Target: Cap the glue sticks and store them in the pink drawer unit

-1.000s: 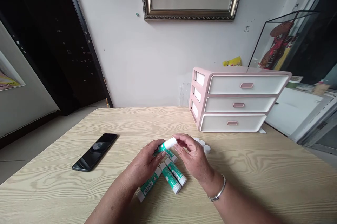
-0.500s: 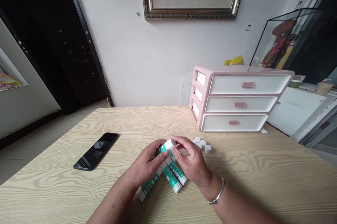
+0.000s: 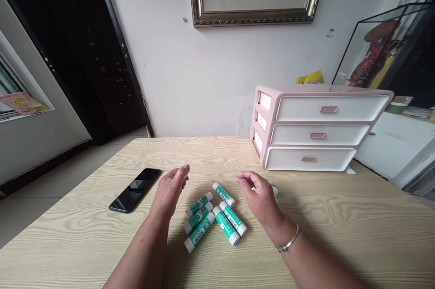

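Observation:
Several green-and-white glue sticks [image 3: 199, 232] lie on the wooden table between my hands. They form a slanted left row and a right group, where one glue stick [image 3: 224, 194] lies above two others. Left of them hovers my left hand [image 3: 171, 190], fingers curled in and thumb on top; no object shows in it. My right hand [image 3: 260, 195] is closed on the right side, thumb and fingertips close together, with nothing visible between them. Behind it a bit of the white caps [image 3: 275, 190] peeks out; the others are hidden.
A black phone [image 3: 135, 190] lies on the table [image 3: 84, 239] at the left. The pink-and-white drawer unit [image 3: 317, 135] stands at the back right, with a yellow packet [image 3: 311, 77] on top. A wall rises behind the table.
The glue stick that both hands held has left them, and the sticks now lie in two groups. My hands have moved apart, left hand leftward, right hand rightward. The view has shifted slightly.

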The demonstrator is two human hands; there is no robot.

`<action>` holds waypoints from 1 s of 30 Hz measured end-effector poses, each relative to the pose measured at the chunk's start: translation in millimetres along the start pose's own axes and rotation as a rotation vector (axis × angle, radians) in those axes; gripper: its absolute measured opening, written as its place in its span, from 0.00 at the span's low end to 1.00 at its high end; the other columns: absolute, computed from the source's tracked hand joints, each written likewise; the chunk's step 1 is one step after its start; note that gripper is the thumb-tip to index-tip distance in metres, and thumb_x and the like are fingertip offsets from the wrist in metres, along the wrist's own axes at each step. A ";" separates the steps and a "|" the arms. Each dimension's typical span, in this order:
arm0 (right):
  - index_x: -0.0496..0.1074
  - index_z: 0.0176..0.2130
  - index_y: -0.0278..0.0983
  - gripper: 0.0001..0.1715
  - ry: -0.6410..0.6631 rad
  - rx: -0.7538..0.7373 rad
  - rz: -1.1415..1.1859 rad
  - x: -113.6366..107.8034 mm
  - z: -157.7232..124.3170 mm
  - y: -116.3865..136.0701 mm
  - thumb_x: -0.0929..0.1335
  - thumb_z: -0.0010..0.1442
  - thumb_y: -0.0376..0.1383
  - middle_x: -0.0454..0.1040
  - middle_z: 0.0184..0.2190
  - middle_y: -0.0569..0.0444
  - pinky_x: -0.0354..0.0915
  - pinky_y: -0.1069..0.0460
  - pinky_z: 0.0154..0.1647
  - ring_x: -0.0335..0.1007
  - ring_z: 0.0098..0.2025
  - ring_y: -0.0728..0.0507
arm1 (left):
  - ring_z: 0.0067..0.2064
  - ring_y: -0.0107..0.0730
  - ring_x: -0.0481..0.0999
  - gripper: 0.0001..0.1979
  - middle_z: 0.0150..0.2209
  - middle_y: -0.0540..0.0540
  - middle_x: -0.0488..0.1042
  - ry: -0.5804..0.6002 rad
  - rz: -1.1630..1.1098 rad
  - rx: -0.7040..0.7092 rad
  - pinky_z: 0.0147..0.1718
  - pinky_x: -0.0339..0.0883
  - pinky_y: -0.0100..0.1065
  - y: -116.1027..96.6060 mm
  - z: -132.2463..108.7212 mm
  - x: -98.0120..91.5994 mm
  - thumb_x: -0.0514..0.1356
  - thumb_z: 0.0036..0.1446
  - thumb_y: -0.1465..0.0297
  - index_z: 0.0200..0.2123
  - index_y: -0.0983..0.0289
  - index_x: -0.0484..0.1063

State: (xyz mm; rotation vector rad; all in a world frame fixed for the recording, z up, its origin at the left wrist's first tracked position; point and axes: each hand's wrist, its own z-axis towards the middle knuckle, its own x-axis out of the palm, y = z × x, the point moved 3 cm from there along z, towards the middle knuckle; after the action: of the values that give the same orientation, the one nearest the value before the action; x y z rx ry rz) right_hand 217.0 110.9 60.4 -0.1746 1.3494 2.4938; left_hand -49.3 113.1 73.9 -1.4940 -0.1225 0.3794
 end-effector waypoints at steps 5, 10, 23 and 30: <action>0.76 0.39 0.38 0.09 0.012 0.038 0.003 -1.8 1.7 -3.5 0.67 0.63 0.38 0.79 0.33 0.52 0.69 0.52 0.35 0.73 0.33 0.45 | 0.25 0.29 0.63 0.20 0.24 0.49 0.66 -0.072 -0.047 -0.039 0.22 0.55 0.30 6.7 6.2 -4.9 0.58 0.53 0.50 0.26 0.62 0.67; 0.76 0.40 0.38 0.09 0.039 0.056 -0.047 0.0 4.0 -13.4 0.66 0.62 0.37 0.80 0.35 0.51 0.69 0.52 0.37 0.74 0.35 0.45 | 0.25 0.30 0.64 0.20 0.23 0.49 0.66 -0.107 0.111 -0.011 0.25 0.58 0.31 11.8 9.7 -7.5 0.56 0.53 0.49 0.24 0.61 0.65; 0.77 0.38 0.39 0.12 0.219 -0.012 -0.191 5.2 1.6 -8.5 0.64 0.63 0.37 0.80 0.37 0.52 0.67 0.51 0.39 0.74 0.37 0.44 | 0.45 0.56 0.78 0.29 0.43 0.70 0.79 -0.113 1.093 -0.073 0.37 0.66 0.42 23.0 18.5 -28.3 0.47 0.61 0.48 0.42 0.65 0.74; 0.77 0.36 0.40 0.13 0.389 0.003 -0.259 15.3 -4.9 -8.5 0.63 0.64 0.37 0.78 0.30 0.56 0.63 0.53 0.34 0.72 0.32 0.46 | 0.51 0.56 0.76 0.18 0.49 0.71 0.76 -0.121 1.217 -0.092 0.42 0.67 0.44 21.9 12.3 -30.9 0.51 0.61 0.64 0.46 0.67 0.74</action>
State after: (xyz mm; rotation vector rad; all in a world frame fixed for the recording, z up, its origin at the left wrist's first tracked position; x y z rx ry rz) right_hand 205.0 114.2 47.1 -0.8154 1.3638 2.3135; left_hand -85.7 115.5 58.1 -1.4918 0.7203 1.4426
